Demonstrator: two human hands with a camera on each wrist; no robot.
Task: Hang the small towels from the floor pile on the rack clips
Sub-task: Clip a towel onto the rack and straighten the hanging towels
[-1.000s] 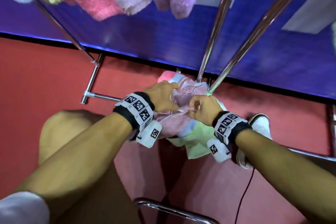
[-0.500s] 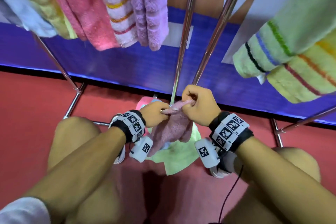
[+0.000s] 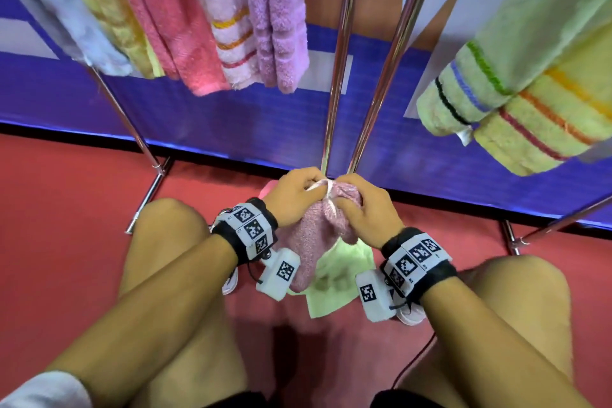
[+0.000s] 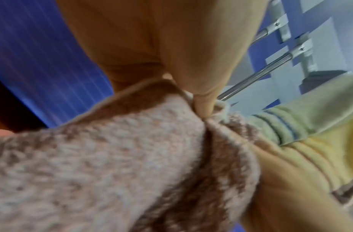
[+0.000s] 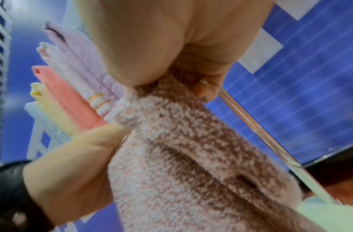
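Note:
A small pink towel (image 3: 314,235) hangs bunched between both hands, above the floor pile. My left hand (image 3: 294,195) pinches its white loop (image 3: 326,187) at the top edge. My right hand (image 3: 361,205) grips the gathered top of the same towel beside it. A light green towel (image 3: 337,278) lies on the red floor under them. In the left wrist view the pink towel (image 4: 112,164) fills the frame under my fingers (image 4: 203,103). The right wrist view shows the pink towel (image 5: 191,157) held under my thumb. No rack clip is in view.
Several towels (image 3: 212,16) hang from the rack at upper left, green and yellow striped ones (image 3: 516,96) at upper right. Two chrome rack poles (image 3: 367,76) rise just behind my hands. A blue wall panel (image 3: 231,122) stands behind the rack. My bare knees flank the pile.
Both hands have lifted the pink towel off the floor pile and drawn closer together. The head view has tilted up, bringing more of the hanging towels into sight.

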